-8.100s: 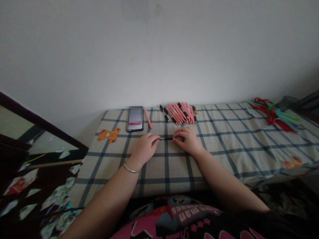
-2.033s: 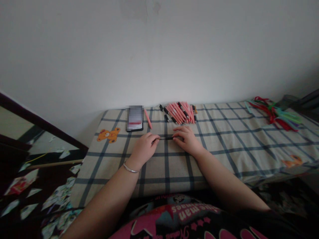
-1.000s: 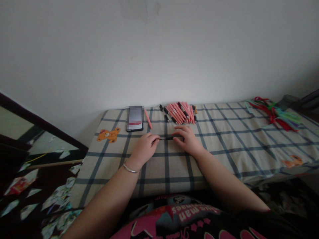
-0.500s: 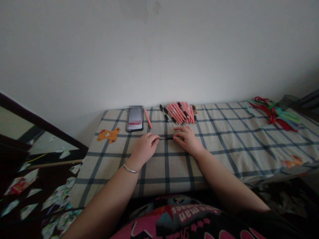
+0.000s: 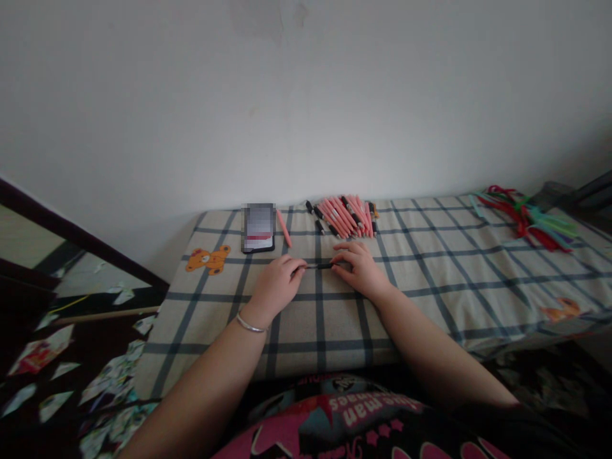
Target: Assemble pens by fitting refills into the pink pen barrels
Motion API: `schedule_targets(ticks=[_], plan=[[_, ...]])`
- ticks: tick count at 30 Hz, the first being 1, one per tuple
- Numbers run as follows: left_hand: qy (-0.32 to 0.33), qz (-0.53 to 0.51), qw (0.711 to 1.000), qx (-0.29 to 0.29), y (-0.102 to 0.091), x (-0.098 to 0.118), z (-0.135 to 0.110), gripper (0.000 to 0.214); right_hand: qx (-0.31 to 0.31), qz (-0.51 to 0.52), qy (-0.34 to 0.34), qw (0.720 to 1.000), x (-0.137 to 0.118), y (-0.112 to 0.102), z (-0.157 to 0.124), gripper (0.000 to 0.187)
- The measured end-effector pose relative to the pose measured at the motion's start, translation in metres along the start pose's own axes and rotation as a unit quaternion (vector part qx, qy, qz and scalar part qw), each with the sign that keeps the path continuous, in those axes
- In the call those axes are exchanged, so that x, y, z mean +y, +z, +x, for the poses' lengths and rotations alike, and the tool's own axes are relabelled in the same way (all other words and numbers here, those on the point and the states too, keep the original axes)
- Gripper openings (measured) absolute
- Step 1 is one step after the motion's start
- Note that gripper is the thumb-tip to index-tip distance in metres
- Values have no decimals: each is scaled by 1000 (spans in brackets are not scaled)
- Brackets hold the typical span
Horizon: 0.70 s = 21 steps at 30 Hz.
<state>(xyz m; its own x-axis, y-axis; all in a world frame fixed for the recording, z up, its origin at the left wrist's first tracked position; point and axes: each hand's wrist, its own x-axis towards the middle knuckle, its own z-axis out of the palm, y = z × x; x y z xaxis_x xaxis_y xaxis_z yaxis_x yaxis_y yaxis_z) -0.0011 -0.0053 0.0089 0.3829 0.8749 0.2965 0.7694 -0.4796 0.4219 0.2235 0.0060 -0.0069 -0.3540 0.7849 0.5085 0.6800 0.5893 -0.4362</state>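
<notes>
A thin pen, black toward the right and greyer toward the left, is held level between my two hands just above or on the checked cloth. My left hand, with a silver bangle at the wrist, pinches its left end. The thumb and fingers of my right hand close on its right end. Behind the right hand lies a pile of pink and black pens. A single pink pen barrel rests behind the left hand, beside a phone with a blurred screen.
A grey-checked tablecloth with bear prints covers the table, which stands against a white wall. At the far right is a bundle of red, green and blue strips. Paper scraps litter the area below left.
</notes>
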Motion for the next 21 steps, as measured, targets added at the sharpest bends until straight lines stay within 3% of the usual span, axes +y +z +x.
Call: schedule_targets(ticks=[15, 21], plan=[[6, 5, 1000, 4, 0, 0, -1, 20, 16, -15, -5, 1000, -2, -2, 0, 11], [5, 6, 1000, 7, 0, -1, -1, 20, -11, -21, -10, 1000, 1, 0, 0, 16]])
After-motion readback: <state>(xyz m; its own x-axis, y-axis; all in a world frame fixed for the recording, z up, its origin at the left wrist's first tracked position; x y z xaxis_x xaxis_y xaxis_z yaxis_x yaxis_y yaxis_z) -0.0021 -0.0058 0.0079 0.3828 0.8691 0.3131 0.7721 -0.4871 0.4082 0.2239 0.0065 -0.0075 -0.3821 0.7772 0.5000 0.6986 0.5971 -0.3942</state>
